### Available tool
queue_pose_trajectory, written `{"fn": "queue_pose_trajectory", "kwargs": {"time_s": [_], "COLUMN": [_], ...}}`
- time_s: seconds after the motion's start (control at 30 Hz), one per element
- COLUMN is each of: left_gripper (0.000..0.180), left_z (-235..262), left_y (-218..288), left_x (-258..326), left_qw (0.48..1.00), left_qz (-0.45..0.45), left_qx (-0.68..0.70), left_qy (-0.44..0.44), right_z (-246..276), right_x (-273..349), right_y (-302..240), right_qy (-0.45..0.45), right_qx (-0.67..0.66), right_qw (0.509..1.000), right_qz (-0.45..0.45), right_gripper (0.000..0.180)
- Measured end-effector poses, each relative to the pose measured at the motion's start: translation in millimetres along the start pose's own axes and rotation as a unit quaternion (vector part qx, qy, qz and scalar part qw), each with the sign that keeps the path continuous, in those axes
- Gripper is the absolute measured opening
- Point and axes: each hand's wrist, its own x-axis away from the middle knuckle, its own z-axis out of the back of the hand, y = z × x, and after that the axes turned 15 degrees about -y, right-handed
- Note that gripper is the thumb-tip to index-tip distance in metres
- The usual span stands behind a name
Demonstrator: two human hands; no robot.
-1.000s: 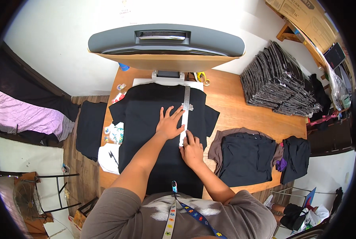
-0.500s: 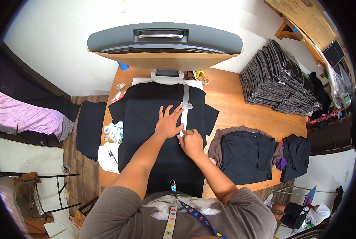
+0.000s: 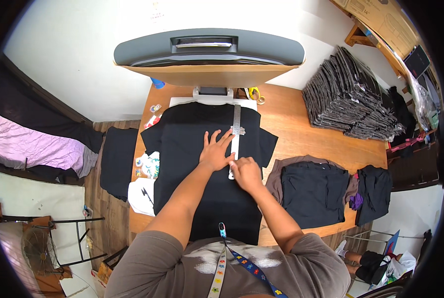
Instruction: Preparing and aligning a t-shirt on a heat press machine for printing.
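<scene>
Black cotton T-shirt (image 3: pixel 202 149) spread flat on wooden tabletop (image 3: pixel 306 134), collar toward grey heat-press machine (image 3: pixel 209 49). Long metal ruler (image 3: pixel 235 141) lies lengthwise on shirt, right of centre. Left hand (image 3: pixel 215 151) flat on shirt, fingers spread apart, fingertips touching ruler edge. Right hand (image 3: pixel 246 173) at ruler's near end, fingers curled together on it. Stack of folded dark shirts (image 3: pixel 351 99) far right; dark folded garments (image 3: pixel 313 191) near right.
</scene>
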Motion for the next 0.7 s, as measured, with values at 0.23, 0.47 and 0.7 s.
{"fn": "queue_pose_trajectory", "kwargs": {"time_s": [0.23, 0.47, 0.7], "left_gripper": [0.072, 0.072, 0.072], "left_z": [1.1, 3.0, 1.4], "left_y": [1.5, 1.5, 1.3], "left_x": [-0.9, -1.1, -2.0], "left_qw": [1.000, 1.000, 1.000], "left_qz": [-0.003, -0.004, 0.001], "left_qx": [-0.014, -0.007, -0.007], "left_qy": [0.000, 0.001, -0.004], "right_z": [33.2, 46.8, 31.4], "right_x": [-74.5, -124.4, -129.6], "right_y": [39.8, 62.5, 59.0], "right_qy": [0.107, -0.078, -0.066], "right_qx": [-0.044, 0.125, 0.191], "right_qw": [0.992, 0.989, 0.979], "right_qz": [0.041, -0.016, -0.033], "right_gripper": [0.018, 0.050, 0.047]}}
